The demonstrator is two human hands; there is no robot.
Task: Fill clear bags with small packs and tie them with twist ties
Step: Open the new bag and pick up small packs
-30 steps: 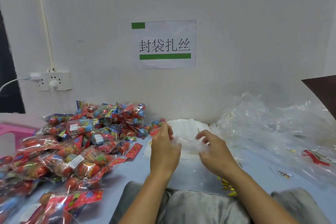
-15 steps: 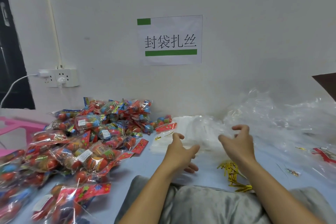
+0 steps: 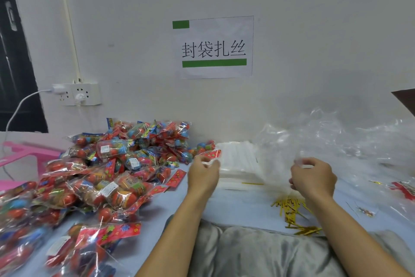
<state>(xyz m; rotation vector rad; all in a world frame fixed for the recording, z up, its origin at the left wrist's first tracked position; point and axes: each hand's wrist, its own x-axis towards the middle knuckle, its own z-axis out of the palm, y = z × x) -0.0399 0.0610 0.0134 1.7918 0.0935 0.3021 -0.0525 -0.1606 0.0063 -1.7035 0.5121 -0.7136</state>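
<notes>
A clear bag [image 3: 258, 173] is held stretched between the two hands above the table [image 3: 235, 211], just in front of the white stack of flat bags [image 3: 238, 160] at about 12 o'clock from the person. The left hand [image 3: 203, 175] is seen from the back with its fingers curled forward; a pinch on the film's left edge is suggested, though the fingertips are partly hidden and the film is almost invisible there. The right hand [image 3: 313, 179] has thumb and forefinger curled toward each other, apparently nipping the bag's other edge, with the remaining fingers loosely bent.

The small packs [image 3: 107, 175], red and blue in crinkled wrap, are heaped at 9 to 10 o'clock, well apart from the right hand and near the left. The gold twist ties [image 3: 294, 211] lie in a loose bundle at 4 o'clock, just below the right wrist. A heap of loose clear film [image 3: 350, 142] is piled at 2 o'clock.

The bag is judged very light, limp and slippery, likely to cling shut and to crease. It is best taken at the mouth, one layer per hand, and drawn apart. The packs appear light but slick and are better gripped across the body than by the header card. The ties are thin and stiff enough to bend; they are best picked singly by one end.
</notes>
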